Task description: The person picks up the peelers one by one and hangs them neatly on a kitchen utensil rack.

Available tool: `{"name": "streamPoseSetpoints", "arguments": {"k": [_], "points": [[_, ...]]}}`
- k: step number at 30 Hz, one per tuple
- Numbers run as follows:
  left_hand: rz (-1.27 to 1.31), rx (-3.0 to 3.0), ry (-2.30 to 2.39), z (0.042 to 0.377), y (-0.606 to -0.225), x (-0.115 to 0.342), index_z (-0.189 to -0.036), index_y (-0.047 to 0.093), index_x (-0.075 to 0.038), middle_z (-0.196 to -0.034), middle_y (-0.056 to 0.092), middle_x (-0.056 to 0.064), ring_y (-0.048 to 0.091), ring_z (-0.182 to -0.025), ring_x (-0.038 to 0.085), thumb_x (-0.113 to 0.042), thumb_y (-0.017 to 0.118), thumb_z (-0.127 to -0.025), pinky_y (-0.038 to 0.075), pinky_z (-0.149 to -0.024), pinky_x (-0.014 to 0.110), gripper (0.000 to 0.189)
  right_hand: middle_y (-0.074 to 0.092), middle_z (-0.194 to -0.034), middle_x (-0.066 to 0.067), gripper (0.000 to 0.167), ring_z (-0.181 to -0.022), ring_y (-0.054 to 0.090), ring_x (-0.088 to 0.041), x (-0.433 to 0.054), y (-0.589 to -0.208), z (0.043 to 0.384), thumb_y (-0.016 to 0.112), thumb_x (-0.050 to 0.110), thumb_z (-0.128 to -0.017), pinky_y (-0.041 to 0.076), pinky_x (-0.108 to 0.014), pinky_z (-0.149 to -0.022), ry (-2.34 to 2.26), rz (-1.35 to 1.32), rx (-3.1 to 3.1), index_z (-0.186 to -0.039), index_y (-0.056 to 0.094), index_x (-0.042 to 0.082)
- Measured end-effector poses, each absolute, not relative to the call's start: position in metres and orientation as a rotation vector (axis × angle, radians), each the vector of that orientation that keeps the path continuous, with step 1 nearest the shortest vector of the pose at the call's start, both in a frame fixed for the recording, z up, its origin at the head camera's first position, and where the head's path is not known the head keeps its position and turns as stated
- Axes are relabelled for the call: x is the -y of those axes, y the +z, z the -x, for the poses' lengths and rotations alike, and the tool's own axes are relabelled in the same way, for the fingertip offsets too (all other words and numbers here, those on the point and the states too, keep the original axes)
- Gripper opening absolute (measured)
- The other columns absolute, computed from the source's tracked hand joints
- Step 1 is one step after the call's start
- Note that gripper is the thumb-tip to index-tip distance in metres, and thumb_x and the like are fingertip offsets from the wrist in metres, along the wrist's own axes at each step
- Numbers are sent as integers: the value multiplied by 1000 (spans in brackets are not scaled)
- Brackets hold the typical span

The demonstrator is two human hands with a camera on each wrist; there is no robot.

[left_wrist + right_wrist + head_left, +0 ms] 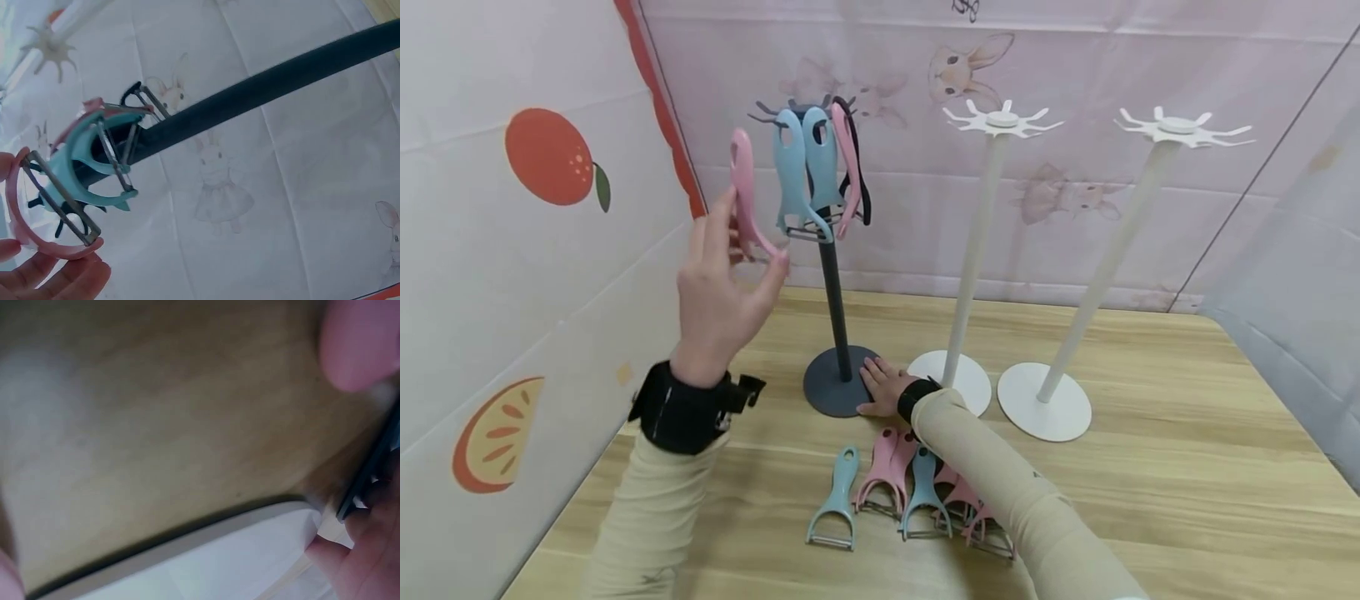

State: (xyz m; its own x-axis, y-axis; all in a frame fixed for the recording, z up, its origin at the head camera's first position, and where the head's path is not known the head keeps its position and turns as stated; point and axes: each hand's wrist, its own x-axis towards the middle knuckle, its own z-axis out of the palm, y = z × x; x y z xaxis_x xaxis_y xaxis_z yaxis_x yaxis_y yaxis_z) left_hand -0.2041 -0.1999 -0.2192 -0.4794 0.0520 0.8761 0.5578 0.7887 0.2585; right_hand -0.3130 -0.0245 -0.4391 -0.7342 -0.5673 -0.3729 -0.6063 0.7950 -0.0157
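My left hand [711,271] pinches a pink peeler [743,179] by its blade end, handle upward, just left of the dark stand's hooks [805,110]. In the left wrist view the pink peeler [53,250] shows its metal blade between thumb and fingers. Two blue peelers [792,167], another pink peeler [847,158] and a black one [863,196] hang from that stand. My right hand [886,387] rests with extended fingers on the dark round base [831,383]. The right wrist view shows the hand [369,556] at the base's dark edge [369,469].
Two white stands [973,258] [1108,225] with bare hooks stand to the right. In front, a blue peeler [844,475] lies beside several pink and blue peelers [887,467], partly under my right forearm. A printed cloth wall [895,50] rises behind, another [550,275] at left.
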Motion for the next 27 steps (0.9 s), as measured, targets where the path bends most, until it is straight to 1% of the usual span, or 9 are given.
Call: {"name": "streamPoseSetpoints", "arguments": {"k": [3,7,10,18,23,27], "points": [[447,1975,-638,219,-209,201,-137,36,8,-108,50,27,51,-88,34,-20,62,-87,50,-73,41,63,1,-157,-4,73,-142,-2,-19,26,-436,309,36,52,-96,19,-41,-111,155,881,-2623,-151,9,12],[444,1959,-673,232,-202,203,-136,37,9,-110,50,28,51,-90,35,-19,62,-88,49,-74,43,61,3,-157,-4,72,-142,0,-18,27,-432,304,37,51,-96,20,-40,-110,148,881,-2623,-151,11,12],[442,1982,-732,238,-199,205,-136,37,8,-111,50,28,51,-92,34,-15,62,-88,49,-76,45,59,5,-156,-4,72,-142,2,-19,28,-431,303,38,52,-96,21,-40,-110,144,889,-2634,-151,13,12],[476,2083,-862,246,-204,206,-140,35,3,-122,47,26,52,-103,35,-6,61,-88,48,-82,51,59,3,-157,-3,72,-142,1,-18,27,-432,304,36,52,-96,21,-40,-110,152,891,-2642,-151,11,12],[496,2111,-931,248,-212,206,-143,32,0,-130,46,24,50,-113,37,-8,58,-90,44,-89,54,59,4,-156,-3,72,-142,0,-18,24,-432,306,36,53,-96,20,-40,-110,151,885,-2640,-151,11,13],[480,2158,-933,244,-223,209,-143,30,2,-133,43,25,47,-117,39,-11,55,-91,42,-93,54,58,3,-157,-3,74,-142,0,-18,23,-437,310,37,54,-96,20,-42,-110,156,896,-2649,-151,10,13]]}}
